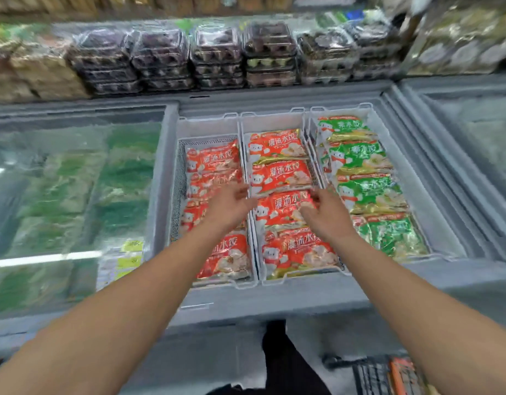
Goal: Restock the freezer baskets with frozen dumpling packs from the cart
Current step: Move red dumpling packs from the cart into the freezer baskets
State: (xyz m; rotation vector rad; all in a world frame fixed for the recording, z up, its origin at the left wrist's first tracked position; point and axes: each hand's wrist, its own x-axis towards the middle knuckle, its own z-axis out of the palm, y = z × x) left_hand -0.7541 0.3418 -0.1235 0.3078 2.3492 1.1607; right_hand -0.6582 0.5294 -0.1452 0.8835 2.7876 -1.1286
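Observation:
Three white baskets sit side by side in the open freezer. The left basket point(206, 127) and the middle basket point(271, 121) hold red dumpling packs, and the right basket point(343, 112) holds green packs point(368, 192). My left hand point(232, 205) hovers with relaxed fingers over the divide between the left and middle baskets and holds nothing. My right hand point(327, 216) reaches over the middle basket. Its loosely bent fingers touch the right edge of the third red pack point(280, 209). A corner of the dark wire cart point(371, 374) shows at the bottom right.
Shut glass freezer lids lie to the left point(75, 195) and right point(480, 138). Stacked clear trays of food point(217, 58) line the shelf behind the freezer. Something orange point(403, 374) lies in the cart. My dark-trousered leg point(280, 363) stands against the grey freezer front point(246, 306).

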